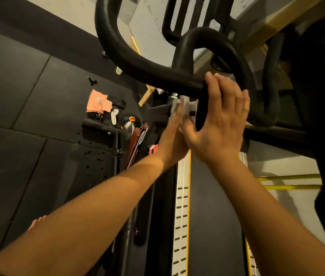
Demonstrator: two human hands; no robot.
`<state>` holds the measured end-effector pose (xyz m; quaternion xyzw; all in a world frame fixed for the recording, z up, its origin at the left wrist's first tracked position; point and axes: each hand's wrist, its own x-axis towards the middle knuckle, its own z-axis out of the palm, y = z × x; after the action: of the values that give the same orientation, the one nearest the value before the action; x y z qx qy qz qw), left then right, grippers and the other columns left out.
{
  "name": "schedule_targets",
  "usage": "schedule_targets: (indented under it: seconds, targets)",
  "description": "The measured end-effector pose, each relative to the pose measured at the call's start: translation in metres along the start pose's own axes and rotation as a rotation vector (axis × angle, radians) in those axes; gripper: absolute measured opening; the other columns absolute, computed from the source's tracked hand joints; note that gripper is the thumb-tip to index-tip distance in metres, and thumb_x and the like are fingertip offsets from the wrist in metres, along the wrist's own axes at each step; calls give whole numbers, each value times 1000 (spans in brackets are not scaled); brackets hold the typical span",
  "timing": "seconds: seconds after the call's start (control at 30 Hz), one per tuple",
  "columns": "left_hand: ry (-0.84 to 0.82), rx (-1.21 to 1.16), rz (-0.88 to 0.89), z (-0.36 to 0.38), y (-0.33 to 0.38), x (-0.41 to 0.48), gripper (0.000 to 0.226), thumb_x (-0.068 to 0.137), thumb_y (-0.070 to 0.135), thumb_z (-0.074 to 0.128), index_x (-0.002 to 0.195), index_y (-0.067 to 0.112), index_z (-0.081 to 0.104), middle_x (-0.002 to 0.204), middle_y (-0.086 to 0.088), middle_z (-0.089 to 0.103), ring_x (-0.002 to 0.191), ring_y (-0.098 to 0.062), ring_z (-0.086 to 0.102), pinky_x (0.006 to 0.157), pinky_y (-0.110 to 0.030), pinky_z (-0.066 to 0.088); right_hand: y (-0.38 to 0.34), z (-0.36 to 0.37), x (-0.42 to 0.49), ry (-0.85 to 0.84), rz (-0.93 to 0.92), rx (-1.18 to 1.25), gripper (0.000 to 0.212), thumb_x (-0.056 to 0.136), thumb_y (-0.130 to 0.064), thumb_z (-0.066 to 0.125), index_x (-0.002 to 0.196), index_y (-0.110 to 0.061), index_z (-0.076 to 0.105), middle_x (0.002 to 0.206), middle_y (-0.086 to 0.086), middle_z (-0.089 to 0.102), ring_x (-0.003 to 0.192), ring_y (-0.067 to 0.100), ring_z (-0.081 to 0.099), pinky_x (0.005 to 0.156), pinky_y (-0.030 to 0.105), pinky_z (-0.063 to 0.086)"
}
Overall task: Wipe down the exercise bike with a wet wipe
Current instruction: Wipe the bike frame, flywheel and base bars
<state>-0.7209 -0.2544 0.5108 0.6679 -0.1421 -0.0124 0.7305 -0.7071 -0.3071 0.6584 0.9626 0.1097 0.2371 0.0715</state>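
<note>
1. We have the wet wipe [184, 105] pressed between our left hand [174, 128] and right hand [225, 120], just below the exercise bike's black handlebar [137, 62].
2. Neither hand is clenched. The right fingers lie straight against the bar, and the left fingers look straight too, though they are blurred.
3. To clean well, we should wrap the wipe round the bar and draw it along each curve, turning to a fresh face as it soils.

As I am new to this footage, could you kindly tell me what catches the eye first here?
The left hand and right hand meet mid-frame, a white wet wipe between them, at the looping black padded handlebar. A salmon-pink cloth lies on the dark floor, left.
</note>
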Motion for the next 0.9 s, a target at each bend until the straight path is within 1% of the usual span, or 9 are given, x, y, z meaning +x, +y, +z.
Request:
schedule_targets:
  seconds: [0.07,0.13,0.2,0.3,0.37,0.57,0.7,0.83,0.9]
  targets:
    - [69,-177,-318,-14,27,22,54,103,41,44,152,19,35,137,-7,52,126,-14,49,109,-25,36,-1,0,2,-11,7,-28,81,77,-49,59,147,-18,34,147,5,39,141,24,29,119,52,15]
    - [68,-472,-256,-3,44,22,49,109,40,24,151,16,32,124,-2,64,112,-9,59,94,-24,48,0,0,1,-13,18,-37,80,78,-49,58,147,-18,35,146,5,40,141,24,30,118,53,16]
    - [62,-284,-171,-3,58,18,44,110,21,22,150,2,27,103,3,74,96,-6,68,79,-16,53,-1,0,0,-7,21,-37,79,78,-48,57,147,-17,35,146,6,40,141,25,30,118,53,16]
    - [-73,-298,-227,-18,40,29,55,105,28,41,155,12,24,144,-15,51,131,-26,50,109,-25,42,-3,0,0,-10,3,-30,81,76,-48,57,148,-17,33,147,7,39,141,25,28,119,51,15]
    - [-58,-209,-228,-29,26,35,60,101,31,46,155,18,26,147,-14,47,135,-21,47,111,-34,42,-3,-2,0,-22,19,-16,83,75,-47,57,148,-17,32,148,7,38,142,25,28,120,50,13]
    - [57,-100,-145,-5,15,22,52,104,15,44,154,14,27,158,0,31,137,6,32,115,-17,26,-2,0,0,10,14,1,76,80,-44,57,147,-16,35,146,7,41,140,24,30,120,51,13]
    - [155,-62,-399,-8,-12,49,54,107,37,28,158,22,17,166,-3,10,152,-14,5,124,-37,7,-1,-2,0,1,8,23,77,77,-41,56,147,-15,36,146,9,41,140,26,31,120,51,14]
    - [179,-155,-655,-13,-31,80,65,101,56,21,151,16,30,147,-13,43,130,-29,44,96,-34,41,1,1,0,17,5,24,76,78,-41,57,146,-14,37,146,9,41,139,25,31,118,53,16]
    - [167,-179,-805,-25,-53,98,74,96,63,19,153,17,26,147,-13,42,133,-32,41,104,-41,38,2,2,1,31,-3,36,75,78,-40,58,145,-12,39,145,10,42,138,26,32,117,54,18]
